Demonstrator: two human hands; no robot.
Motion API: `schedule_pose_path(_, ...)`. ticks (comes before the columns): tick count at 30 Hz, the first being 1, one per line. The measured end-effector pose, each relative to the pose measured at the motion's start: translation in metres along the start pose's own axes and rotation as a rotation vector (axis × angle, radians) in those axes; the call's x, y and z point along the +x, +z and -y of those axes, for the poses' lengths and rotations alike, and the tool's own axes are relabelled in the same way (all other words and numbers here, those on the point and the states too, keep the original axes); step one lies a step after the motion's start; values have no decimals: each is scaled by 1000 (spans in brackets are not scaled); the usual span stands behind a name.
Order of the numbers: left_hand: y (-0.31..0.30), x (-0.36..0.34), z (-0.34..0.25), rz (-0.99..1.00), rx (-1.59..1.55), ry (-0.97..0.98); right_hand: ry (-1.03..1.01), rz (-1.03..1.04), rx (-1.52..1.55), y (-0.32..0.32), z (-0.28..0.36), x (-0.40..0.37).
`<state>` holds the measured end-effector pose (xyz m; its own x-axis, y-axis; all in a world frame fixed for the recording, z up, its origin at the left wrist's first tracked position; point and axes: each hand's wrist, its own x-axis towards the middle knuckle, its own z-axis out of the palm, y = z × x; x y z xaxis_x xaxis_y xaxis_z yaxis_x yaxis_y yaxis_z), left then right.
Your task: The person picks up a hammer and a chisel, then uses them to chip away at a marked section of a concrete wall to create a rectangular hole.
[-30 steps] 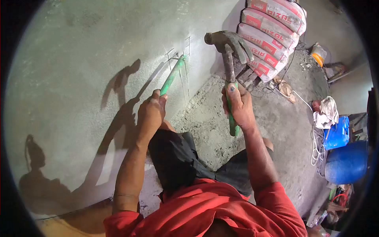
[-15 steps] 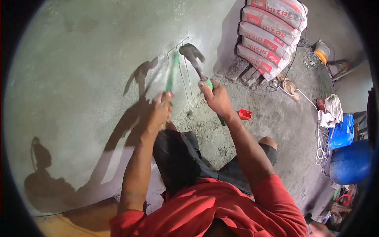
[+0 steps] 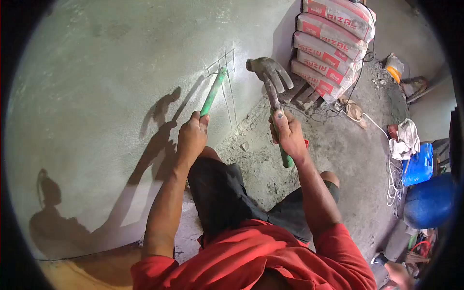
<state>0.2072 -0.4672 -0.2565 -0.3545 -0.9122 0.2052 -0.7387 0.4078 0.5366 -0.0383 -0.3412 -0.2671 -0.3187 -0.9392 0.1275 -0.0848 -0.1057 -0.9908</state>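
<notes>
My left hand [image 3: 192,137] is closed round a green chisel [image 3: 211,94], a straight bar slanting up and away toward the plastered wall [image 3: 111,72]. The chisel's far end overlaps the crossed dark lines [image 3: 224,60] drawn on that wall. In my right hand [image 3: 288,133] is a claw hammer [image 3: 270,79] with a worn metal head and a green grip, my thumb lying along its neck. The hammer head is up and to the right of the chisel, apart from it. A red box [image 3: 307,143] on the floor is mostly hidden behind my right hand.
Red-and-white cement bags [image 3: 331,48] are stacked beyond the hammer. Loose rubble [image 3: 246,145] lies along the wall's foot. At right are a white cord [image 3: 390,186], a blue jerrycan [image 3: 419,166] and a blue drum [image 3: 427,205]. Another person's hand [image 3: 398,275] shows at lower right.
The hammer has swung right and back from close beside the chisel's end. My right hand moved right and down, now covering most of the red box. The blurred chisel has become sharp.
</notes>
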Motion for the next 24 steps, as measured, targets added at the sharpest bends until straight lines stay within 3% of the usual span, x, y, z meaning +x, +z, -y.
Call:
schedule_pose_path(3, 14, 12, 19, -18, -107, -13, -33, -45, 39, 7, 23, -2)
schedule_pose_path(8, 17, 16, 24, 8, -266, -51, -298, -170, -3, 26, 48, 12)
schedule_pose_path(11, 20, 14, 22, -14, -187, -42, -385, -238, -217, 47, -6, 34)
schedule_pose_path(14, 21, 16, 32, -31, -190, 122, -38, -63, -493, 51, -52, 75)
schedule_pose_path(15, 20, 13, 33, -31, -188, 130, -41, -70, -490, 51, -47, 70)
schedule_pose_path(17, 19, 11, 36, 58, -139, -31, 15, -108, -345, 50, -29, 62)
schedule_pose_path(19, 24, 0, 24, -28, -61, -67, -57, -120, -307, 40, -27, 53)
schedule_pose_path(21, 7, -22, -5, 32, 304, 81, -175, -96, -235, 23, -12, 46)
schedule_pose_path(22, 14, -27, 2, -67, 233, 230, -177, -97, -235, 19, -2, 43)
schedule_pose_path(24, 21, -17, 8, -147, 141, 277, -240, -128, -209, 13, 10, 29)
